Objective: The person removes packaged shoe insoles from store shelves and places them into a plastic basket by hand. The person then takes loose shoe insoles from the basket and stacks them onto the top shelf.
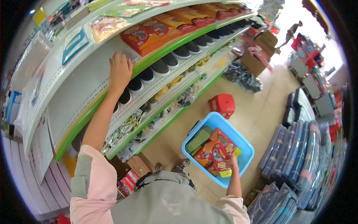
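Observation:
My left hand (120, 69) lies on the bare part of a white perforated shelf (87, 80), its fingers slightly bent and holding nothing. Just right of it begins a row of red and orange packets (140, 36) along the same shelf. My right hand (232, 162) reaches down into a light blue plastic tub (244, 143) on the floor. Its fingers are closed at the edge of a red packet (216, 155), partly hidden by the hand. More red packets, a green item (199, 139) and yellow pieces (226, 173) lie in the tub.
Dark shoes with white soles (161, 66) line the shelf below. A red stool (222, 105) stands beyond the tub. Plastic-wrapped rolls (291, 149) stand at the right. Farther along the aisle are an open cardboard box (257, 56) and a dark plastic bag (244, 76).

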### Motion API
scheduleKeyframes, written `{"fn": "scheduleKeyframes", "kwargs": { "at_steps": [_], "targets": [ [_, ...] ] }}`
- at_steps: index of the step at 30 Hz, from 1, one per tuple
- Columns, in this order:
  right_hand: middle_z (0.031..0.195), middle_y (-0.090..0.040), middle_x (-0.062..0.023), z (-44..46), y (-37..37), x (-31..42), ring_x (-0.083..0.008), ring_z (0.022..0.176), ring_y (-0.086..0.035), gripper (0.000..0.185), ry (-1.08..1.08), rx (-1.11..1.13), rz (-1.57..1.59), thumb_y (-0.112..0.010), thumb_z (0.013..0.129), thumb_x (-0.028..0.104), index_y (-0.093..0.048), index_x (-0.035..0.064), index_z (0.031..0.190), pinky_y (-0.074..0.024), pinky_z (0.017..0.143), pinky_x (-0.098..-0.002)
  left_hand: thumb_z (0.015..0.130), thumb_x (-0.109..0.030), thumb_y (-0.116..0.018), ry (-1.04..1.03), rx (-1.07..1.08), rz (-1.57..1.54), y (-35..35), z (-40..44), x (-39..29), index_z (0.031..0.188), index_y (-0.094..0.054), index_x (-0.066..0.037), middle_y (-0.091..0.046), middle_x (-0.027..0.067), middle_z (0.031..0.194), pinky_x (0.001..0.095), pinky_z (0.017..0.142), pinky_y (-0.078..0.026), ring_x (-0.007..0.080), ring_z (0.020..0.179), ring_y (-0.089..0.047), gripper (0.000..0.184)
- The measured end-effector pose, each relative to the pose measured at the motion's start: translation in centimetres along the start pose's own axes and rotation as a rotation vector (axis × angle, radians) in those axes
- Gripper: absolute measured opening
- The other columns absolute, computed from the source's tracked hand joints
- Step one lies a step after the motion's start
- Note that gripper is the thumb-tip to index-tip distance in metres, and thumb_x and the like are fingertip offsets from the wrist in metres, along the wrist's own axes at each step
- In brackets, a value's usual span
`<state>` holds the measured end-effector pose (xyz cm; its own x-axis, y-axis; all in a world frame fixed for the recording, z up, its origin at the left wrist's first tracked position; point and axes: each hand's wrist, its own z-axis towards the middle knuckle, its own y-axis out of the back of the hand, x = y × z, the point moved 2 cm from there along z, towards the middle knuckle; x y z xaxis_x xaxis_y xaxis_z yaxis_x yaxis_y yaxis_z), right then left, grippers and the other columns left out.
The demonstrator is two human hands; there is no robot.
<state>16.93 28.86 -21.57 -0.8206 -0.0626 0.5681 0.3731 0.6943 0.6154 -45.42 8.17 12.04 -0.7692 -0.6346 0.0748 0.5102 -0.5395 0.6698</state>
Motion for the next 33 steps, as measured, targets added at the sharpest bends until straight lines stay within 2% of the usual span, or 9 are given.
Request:
{"fn": "scheduleKeyframes", "kwargs": {
  "at_steps": [6,8,10,14,16,24,30,32,33],
  "targets": [
    [0.089,-0.07,-0.0121,-11.7,3.3,12.7,-0.0155,0.079,-0.065,0.039,0.232,-0.239,0.115,-0.082,0.069,0.006,-0.065,-0.0041,0.104,-0.0528,0.068,-0.0313,0.087,-0.002,-0.057,-0.15,-0.22,-0.622,6.2,-3.5,-3.6,0.111,-0.055,0.003,-0.054,0.0224,0.121,0.0459,0.096,-0.041,0.0405,0.109,-0.052,0.024],
    [0.091,-0.07,-0.0128,-14.4,1.6,15.5,-0.0148,0.08,-0.065,0.04,0.338,-0.194,0.161,-0.081,0.07,0.007,-0.064,-0.005,0.104,-0.0529,0.07,-0.0314,0.084,-0.002,-0.059,-0.199,-0.113,-0.909,10.6,-8.0,-7.6,0.107,-0.058,0.003,-0.058,0.0214,0.112,0.0439,0.093,-0.044,0.04,0.103,-0.056,0.024],
    [0.094,-0.07,-0.014,-16.3,-1.4,18.4,-0.0192,0.084,-0.067,0.041,0.431,-0.091,0.031,-0.08,0.072,0.009,-0.064,-0.0029,0.107,-0.0527,0.073,-0.033,0.085,-0.014,-0.06,-0.19,0.372,-1.19,12.1,-14.6,-10.9,0.102,-0.059,0.0,-0.06,0.02,0.106,0.0439,0.091,-0.045,0.0387,0.102,-0.057,0.022],
    [0.1,-0.067,-0.0181,-21.2,-7.5,26.9,-0.035,0.094,-0.064,0.045,0.645,0.162,-0.272,-0.08,0.067,0.014,-0.064,0.0032,0.107,-0.051,0.081,-0.0406,0.088,-0.035,-0.062,-0.308,1.154,-1.174,13.4,-26.0,-12.8,0.109,-0.055,-0.001,-0.062,0.0221,0.105,0.0466,0.088,-0.047,0.0385,0.102,-0.059,0.041],
    [0.101,-0.067,-0.0187,-21.7,-10.9,28.7,-0.0355,0.096,-0.062,0.045,0.657,0.299,-0.387,-0.079,0.067,0.015,-0.065,0.004,0.107,-0.0496,0.082,-0.0425,0.087,-0.042,-0.063,-0.444,1.473,-0.938,14.2,-29.2,-11.0,0.115,-0.056,-0.002,-0.063,0.0244,0.106,0.0466,0.084,-0.049,0.0419,0.097,-0.061,0.05],
    [0.107,-0.065,-0.0166,-22.7,-17.2,34.4,-0.036,0.098,-0.062,0.04,0.797,0.451,-0.589,-0.073,0.071,0.011,-0.063,0.0047,0.109,-0.0494,0.084,-0.0436,0.08,-0.032,-0.07,-0.292,1.498,-0.707,17.5,-32.4,-6.3,0.104,-0.052,0.001,-0.065,0.0274,0.097,0.0515,0.08,-0.049,0.0446,0.092,-0.062,0.044],
    [0.131,-0.053,-0.0164,-23.2,-15.7,35.1,-0.0351,0.107,-0.06,0.034,0.998,0.105,0.074,-0.068,0.082,0.011,-0.06,0.005,0.115,-0.0505,0.088,-0.0406,0.08,-0.032,-0.071,0.013,1.243,-0.861,16.3,-33.1,-3.1,0.105,-0.056,0.004,-0.065,0.0265,0.091,0.048,0.077,-0.052,0.043,0.087,-0.064,0.046],
    [0.137,-0.049,-0.0154,-22.9,-13.2,34.6,-0.0278,0.1,-0.065,0.034,0.881,0.016,0.189,-0.066,0.086,0.008,-0.058,0.0033,0.118,-0.0527,0.084,-0.0343,0.08,-0.033,-0.071,0.153,1.244,-0.956,16.7,-31.5,-1.7,0.107,-0.056,0.004,-0.065,0.0269,0.091,0.0467,0.077,-0.052,0.0436,0.086,-0.063,0.048],
    [0.136,-0.05,-0.0152,-22.2,-12.3,33.9,-0.025,0.097,-0.065,0.034,0.839,-0.032,0.292,-0.066,0.085,0.007,-0.058,0.003,0.118,-0.0533,0.082,-0.0333,0.081,-0.029,-0.073,0.173,1.211,-0.983,15.9,-31.9,-0.9,0.111,-0.056,0.005,-0.068,0.0215,0.094,0.0402,0.078,-0.053,0.0334,0.083,-0.067,0.048]
  ]
}}
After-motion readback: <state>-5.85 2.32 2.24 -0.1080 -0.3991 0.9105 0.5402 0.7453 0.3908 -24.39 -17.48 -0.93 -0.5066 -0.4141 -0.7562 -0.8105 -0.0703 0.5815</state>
